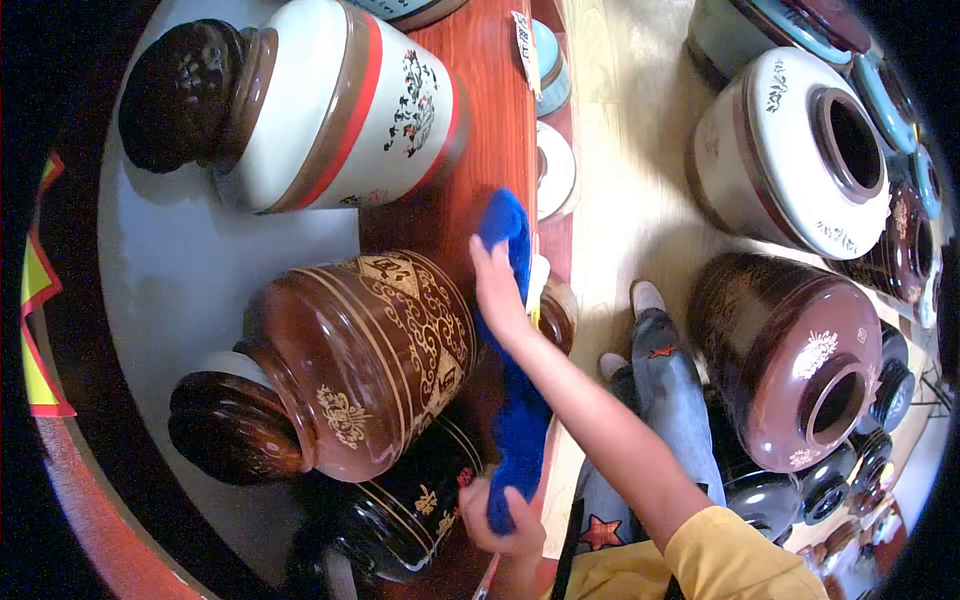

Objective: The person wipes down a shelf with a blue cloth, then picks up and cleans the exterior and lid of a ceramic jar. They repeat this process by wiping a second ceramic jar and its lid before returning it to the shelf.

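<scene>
My right hand [500, 295] holds the upper end of a long blue cloth [520, 410], its fingers pressed on the fabric at the edge of a red wooden shelf [500, 120]. My left hand [505, 520] grips the lower end, fingers and thumb closed round it. Between the hands the cloth runs along the shelf edge, beside a large brown jar [380, 360] with gold patterns and a dark lid. A black jar [410, 500] with gold flowers is close to my left hand, partly hidden by the brown jar.
A white lidded jar [340, 110] with a red band stands farther along the shelf. Smaller pots, including a turquoise one [548, 65], sit below. On my right, a big white jar [790, 150] and a brown jar [790, 360] stand on the pale floor [625, 150].
</scene>
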`<state>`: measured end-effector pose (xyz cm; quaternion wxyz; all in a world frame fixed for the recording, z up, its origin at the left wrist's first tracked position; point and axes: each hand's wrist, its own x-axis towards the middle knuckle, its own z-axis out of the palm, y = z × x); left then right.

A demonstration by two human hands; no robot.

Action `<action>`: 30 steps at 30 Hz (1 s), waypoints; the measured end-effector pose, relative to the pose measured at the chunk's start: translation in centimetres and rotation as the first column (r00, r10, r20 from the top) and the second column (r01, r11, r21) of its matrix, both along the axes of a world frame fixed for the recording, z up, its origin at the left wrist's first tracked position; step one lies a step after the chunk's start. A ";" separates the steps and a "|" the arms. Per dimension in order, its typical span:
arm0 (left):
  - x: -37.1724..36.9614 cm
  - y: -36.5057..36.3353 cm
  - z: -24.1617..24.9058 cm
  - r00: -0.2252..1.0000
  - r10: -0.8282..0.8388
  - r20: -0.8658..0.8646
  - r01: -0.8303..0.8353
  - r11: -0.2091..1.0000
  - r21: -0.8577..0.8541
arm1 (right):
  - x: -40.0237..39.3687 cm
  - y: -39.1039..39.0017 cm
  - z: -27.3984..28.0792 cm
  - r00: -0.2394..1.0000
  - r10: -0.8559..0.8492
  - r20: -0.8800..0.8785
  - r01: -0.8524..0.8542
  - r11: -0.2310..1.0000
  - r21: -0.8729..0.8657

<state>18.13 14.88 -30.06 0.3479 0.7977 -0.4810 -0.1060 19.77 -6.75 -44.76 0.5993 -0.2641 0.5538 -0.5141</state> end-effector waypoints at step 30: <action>-2.3 1.7 -1.4 0.999 -0.016 0.044 0.034 0.900 -0.435 | -10.2 13.1 -0.8 0.281 -0.627 0.726 0.087 0.770 0.632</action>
